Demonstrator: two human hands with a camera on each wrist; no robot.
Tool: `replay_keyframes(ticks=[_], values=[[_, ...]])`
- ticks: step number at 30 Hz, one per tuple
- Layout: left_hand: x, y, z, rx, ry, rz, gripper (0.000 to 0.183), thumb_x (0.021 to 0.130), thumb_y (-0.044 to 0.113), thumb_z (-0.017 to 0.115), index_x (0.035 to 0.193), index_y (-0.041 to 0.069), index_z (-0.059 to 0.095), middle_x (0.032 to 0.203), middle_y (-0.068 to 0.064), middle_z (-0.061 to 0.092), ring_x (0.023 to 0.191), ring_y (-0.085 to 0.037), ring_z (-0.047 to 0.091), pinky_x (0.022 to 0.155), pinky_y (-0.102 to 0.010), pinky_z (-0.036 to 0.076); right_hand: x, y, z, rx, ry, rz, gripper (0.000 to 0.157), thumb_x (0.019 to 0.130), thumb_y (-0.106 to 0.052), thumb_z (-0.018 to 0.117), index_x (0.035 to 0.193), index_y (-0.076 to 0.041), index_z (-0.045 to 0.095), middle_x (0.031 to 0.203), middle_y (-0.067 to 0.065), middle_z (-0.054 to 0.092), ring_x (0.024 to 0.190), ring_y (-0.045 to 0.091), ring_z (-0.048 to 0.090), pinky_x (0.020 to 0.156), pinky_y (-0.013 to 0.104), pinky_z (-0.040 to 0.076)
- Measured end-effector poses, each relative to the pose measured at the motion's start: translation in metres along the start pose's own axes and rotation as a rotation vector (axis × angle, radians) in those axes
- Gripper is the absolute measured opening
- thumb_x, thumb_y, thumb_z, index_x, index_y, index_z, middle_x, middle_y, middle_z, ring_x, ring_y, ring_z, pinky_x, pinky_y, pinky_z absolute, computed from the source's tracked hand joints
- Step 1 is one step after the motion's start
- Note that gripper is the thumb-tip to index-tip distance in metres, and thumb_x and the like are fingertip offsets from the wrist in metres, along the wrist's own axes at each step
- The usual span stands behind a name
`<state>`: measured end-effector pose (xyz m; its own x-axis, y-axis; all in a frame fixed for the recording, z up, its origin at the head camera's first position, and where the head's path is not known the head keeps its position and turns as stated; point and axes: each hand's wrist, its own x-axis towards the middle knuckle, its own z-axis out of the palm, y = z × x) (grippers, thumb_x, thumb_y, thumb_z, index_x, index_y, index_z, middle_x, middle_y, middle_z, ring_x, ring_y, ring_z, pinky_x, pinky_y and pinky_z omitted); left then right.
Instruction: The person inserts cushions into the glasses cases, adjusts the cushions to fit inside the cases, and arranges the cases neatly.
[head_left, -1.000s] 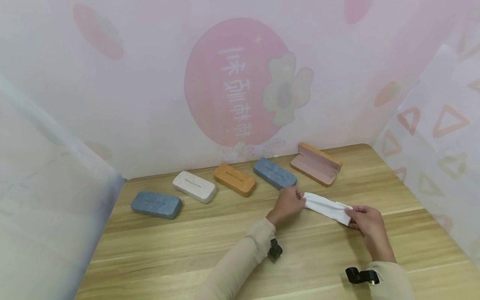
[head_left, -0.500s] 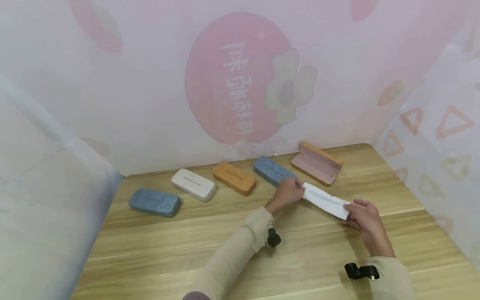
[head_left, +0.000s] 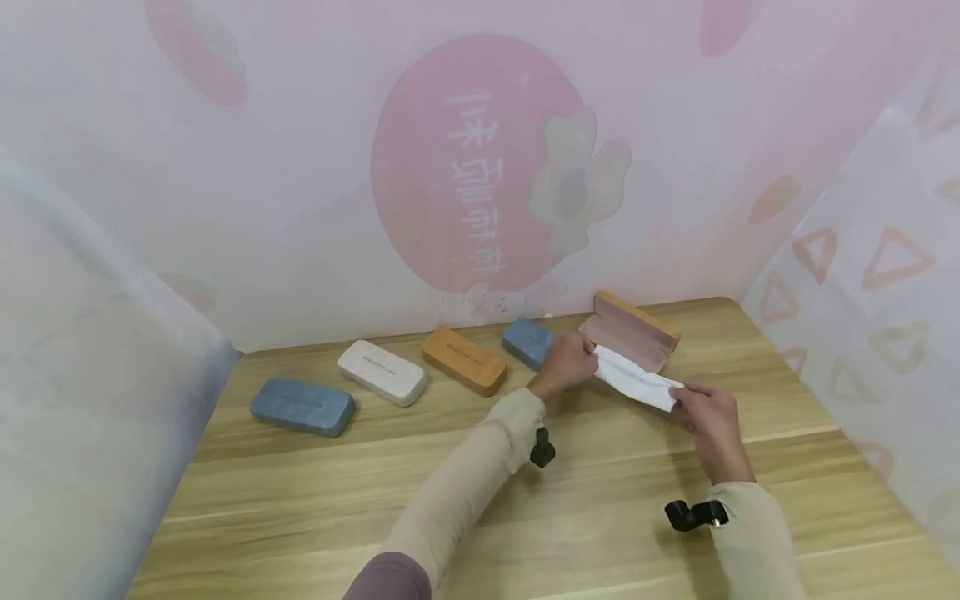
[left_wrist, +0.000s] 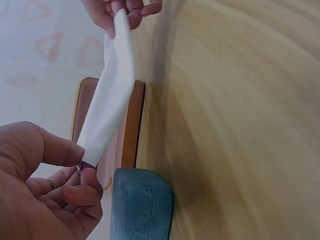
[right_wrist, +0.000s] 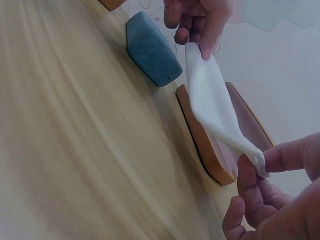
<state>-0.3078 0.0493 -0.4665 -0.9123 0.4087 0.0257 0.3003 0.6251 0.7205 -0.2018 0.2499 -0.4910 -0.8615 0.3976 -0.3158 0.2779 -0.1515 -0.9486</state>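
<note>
A folded white cloth (head_left: 636, 380) stretches between the two hands above the table. My left hand (head_left: 564, 363) pinches its left end between thumb and fingers; my right hand (head_left: 707, 419) pinches the right end. Just behind the cloth lies an orange glasses case (head_left: 637, 321) with its lid up and a pinkish lining, partly covered by the cloth in the head view. Close to the left hand sits a closed blue glasses case (head_left: 528, 340), partly hidden by that hand. In the right wrist view the cloth (right_wrist: 212, 95) hangs above the table, sagging in front of the orange case (right_wrist: 205, 145).
Farther left along the back of the table (head_left: 600, 517) lie a closed orange case (head_left: 465, 361), a white case (head_left: 382, 372) and another blue case (head_left: 302, 407). A printed wall (head_left: 300, 208) rises directly behind the table.
Both hands have carried the cloth up and away from the person, toward the opened orange case. The cloth now overlaps the front of that case in the head view.
</note>
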Motion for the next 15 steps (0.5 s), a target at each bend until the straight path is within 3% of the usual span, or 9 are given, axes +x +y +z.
replay_keyframes(ticks=[5, 9, 12, 15], values=[[0.010, -0.003, 0.001, -0.007, 0.022, -0.005, 0.044, 0.087, -0.002, 0.051, 0.065, 0.016, 0.018, 0.058, 0.005, 0.015, 0.052, -0.009, 0.015, 0.051, -0.022, 0.014, 0.010, -0.003, 0.009, 0.002, 0.079, -0.055, 0.021, 0.092, 0.002, 0.064, 0.111, 0.010, 0.058, 0.072, -0.006, 0.058, 0.060, 0.001, 0.056, 0.057, 0.018, 0.050], [0.015, -0.003, -0.002, -0.012, 0.055, -0.040, 0.028, 0.094, 0.005, 0.055, 0.068, 0.011, 0.045, 0.066, 0.002, 0.046, 0.056, -0.008, 0.033, 0.054, -0.020, 0.027, 0.017, -0.003, 0.017, -0.032, 0.166, -0.074, 0.024, 0.092, 0.000, 0.066, 0.112, 0.011, 0.060, 0.085, -0.002, 0.059, 0.068, 0.000, 0.058, 0.066, 0.017, 0.054], [0.018, -0.003, -0.005, -0.024, 0.079, -0.080, 0.011, 0.098, 0.010, 0.057, 0.093, 0.004, 0.064, 0.092, -0.007, 0.067, 0.067, -0.010, 0.047, 0.062, -0.023, 0.040, 0.023, -0.004, 0.024, -0.027, 0.213, -0.067, 0.032, 0.091, -0.002, 0.067, 0.119, 0.011, 0.060, 0.102, 0.005, 0.056, 0.076, 0.000, 0.055, 0.071, 0.013, 0.052], [0.021, -0.003, -0.007, -0.005, 0.094, -0.103, 0.015, 0.099, 0.014, 0.058, 0.101, 0.003, 0.068, 0.103, -0.009, 0.072, 0.074, -0.012, 0.054, 0.067, -0.026, 0.046, 0.028, -0.004, 0.030, -0.017, 0.239, -0.046, 0.039, 0.091, -0.003, 0.067, 0.125, 0.010, 0.056, 0.110, 0.007, 0.054, 0.077, 0.001, 0.053, 0.071, 0.012, 0.050]])
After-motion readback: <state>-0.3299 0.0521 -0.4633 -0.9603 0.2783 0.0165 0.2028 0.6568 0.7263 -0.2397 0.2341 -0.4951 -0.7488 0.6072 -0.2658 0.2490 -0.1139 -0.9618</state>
